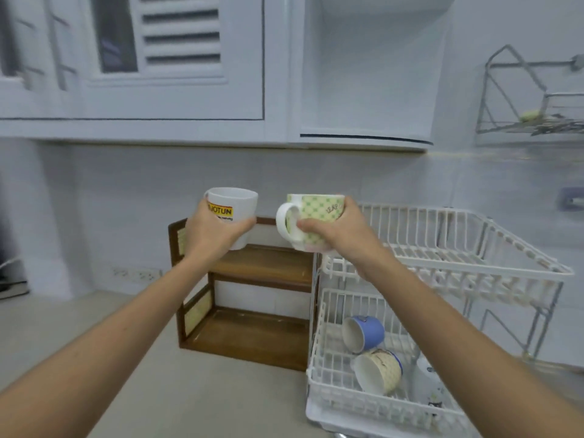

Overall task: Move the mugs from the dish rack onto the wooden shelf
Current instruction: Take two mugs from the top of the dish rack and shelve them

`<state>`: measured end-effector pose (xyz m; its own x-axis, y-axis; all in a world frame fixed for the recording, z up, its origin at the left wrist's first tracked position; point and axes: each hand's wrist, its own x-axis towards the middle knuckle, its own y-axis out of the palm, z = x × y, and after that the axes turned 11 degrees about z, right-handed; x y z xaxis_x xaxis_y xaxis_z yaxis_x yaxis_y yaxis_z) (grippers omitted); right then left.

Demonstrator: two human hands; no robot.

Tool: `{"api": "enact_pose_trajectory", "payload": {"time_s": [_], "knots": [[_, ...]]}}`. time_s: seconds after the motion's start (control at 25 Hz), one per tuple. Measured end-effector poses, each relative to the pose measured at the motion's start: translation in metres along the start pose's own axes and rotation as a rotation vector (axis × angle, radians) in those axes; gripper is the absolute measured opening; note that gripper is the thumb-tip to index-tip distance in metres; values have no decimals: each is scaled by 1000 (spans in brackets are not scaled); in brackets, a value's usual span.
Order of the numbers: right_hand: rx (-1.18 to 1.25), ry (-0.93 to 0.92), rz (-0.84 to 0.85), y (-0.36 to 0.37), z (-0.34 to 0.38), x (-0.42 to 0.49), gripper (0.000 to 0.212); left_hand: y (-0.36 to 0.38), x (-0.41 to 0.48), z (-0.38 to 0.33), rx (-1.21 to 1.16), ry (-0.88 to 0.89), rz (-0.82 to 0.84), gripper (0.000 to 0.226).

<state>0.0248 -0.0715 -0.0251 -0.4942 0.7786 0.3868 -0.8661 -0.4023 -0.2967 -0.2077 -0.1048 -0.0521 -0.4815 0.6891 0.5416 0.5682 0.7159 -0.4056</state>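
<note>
The left hand [215, 232] is wrapped round the body of a white mug [235, 216] with a yellow-and-red label, thumb on one side and fingers curled on the other, pressing it from both flanks. It is held upright in the air above the top board of the wooden shelf [262, 267], whose two boards are bare. The mug looks like glazed ceramic — stiff, moderately heavy for its size, smooth enough to slip if wet from the rack, and it would chip on a hard knock against the wood. A whole-body clasp like this one seems secure; its handle faces away from the palm.

Just to the right, apart from the first, the right hand [335, 230] clasps a green checked mug [311, 221], fingers folded over its side and base, the white handle pointing left and left free. It is tilted slightly and hangs between shelf and dish rack [442, 267]. Same material by the look of it — best set down gently, base first.

In the rack's lower basket lie a blue mug [363, 333] and a cream mug [379, 371] on their sides, touching each other, with a white one [429, 384] partly hidden behind the right forearm. These are best taken by the body or handle.
</note>
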Motion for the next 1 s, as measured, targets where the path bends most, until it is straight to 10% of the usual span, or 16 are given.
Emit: {"api": "enact_pose_trajectory", "payload": {"time_s": [1.0], "knots": [[-213, 357, -420, 178, -165, 218, 94, 52, 154, 209, 45, -247, 157, 94]]}}
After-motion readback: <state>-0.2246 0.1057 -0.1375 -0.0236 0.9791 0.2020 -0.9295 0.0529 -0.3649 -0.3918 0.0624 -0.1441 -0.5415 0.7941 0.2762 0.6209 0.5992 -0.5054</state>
